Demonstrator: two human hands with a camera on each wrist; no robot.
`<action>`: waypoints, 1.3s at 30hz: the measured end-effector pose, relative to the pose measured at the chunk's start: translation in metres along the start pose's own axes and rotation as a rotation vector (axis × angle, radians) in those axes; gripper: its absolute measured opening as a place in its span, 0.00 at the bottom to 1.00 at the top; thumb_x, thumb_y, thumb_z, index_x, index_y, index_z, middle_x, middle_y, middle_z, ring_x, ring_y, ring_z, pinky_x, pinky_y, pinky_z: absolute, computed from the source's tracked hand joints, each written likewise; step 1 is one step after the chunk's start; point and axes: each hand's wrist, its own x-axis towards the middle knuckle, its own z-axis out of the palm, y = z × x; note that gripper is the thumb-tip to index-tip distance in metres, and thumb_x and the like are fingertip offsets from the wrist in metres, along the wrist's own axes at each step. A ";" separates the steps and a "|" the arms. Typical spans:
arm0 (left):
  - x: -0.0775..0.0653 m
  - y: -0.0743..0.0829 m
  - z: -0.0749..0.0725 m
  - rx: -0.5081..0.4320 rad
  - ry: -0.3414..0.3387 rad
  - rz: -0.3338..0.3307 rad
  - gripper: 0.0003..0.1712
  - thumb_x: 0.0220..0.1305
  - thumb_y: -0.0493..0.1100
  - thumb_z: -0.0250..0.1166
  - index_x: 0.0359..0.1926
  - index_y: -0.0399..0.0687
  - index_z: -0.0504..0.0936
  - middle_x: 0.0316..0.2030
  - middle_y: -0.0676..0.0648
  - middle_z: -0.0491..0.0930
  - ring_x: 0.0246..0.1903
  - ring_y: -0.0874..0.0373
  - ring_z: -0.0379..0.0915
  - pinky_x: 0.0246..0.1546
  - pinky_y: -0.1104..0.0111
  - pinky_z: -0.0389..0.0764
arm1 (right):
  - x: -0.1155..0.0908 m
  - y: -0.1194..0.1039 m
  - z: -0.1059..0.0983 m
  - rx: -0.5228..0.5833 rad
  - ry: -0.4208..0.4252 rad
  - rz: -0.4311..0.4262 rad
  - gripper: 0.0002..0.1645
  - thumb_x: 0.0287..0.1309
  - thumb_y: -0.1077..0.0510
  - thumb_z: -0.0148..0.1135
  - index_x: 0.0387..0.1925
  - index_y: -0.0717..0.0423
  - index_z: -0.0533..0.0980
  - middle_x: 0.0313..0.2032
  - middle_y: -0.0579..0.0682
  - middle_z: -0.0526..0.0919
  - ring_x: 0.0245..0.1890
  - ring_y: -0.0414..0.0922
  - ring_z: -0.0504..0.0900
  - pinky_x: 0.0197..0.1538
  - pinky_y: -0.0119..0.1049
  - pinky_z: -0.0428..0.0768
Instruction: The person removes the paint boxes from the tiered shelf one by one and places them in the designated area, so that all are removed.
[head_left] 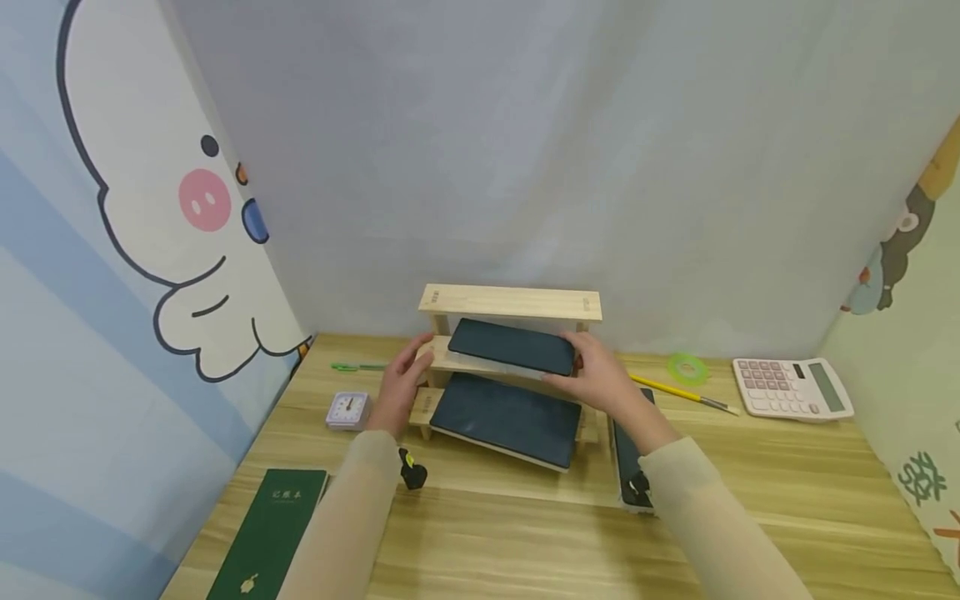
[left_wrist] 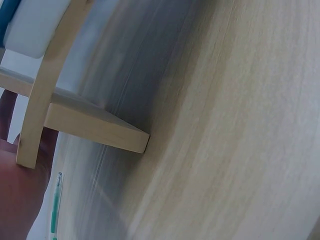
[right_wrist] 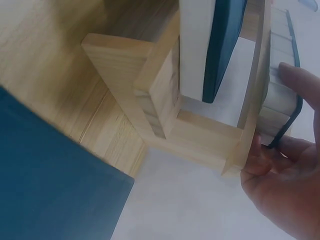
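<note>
A tiered wooden rack (head_left: 510, 300) stands against the back wall. My left hand (head_left: 405, 387) grips the left end of its middle step, and in the left wrist view that hand is partly hidden behind the wood. With my right hand (head_left: 600, 379) I pinch the right end of a dark-covered, white-sided book-like block (head_left: 513, 346) on the middle step; its thumb and fingers lie on opposite sides in the right wrist view. A larger dark block (head_left: 506, 417) of the same look lies tilted on the lowest step, its front edge jutting out.
Another dark block (head_left: 630, 454) lies beside the rack, partly behind my right arm. Rightward are a yellow brush (head_left: 675, 390), a green tape roll (head_left: 687, 368) and a calculator (head_left: 792, 389). To the left are a green pen (head_left: 356, 367), a small clock (head_left: 348, 409) and a green ledger (head_left: 270, 533).
</note>
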 end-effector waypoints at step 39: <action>-0.004 0.005 0.000 0.013 -0.008 -0.002 0.27 0.80 0.48 0.61 0.75 0.53 0.73 0.80 0.51 0.55 0.80 0.55 0.44 0.76 0.49 0.54 | -0.059 0.027 -0.035 0.050 0.071 0.087 0.47 0.51 0.49 0.83 0.65 0.69 0.73 0.45 0.59 0.81 0.31 0.47 0.77 0.31 0.40 0.77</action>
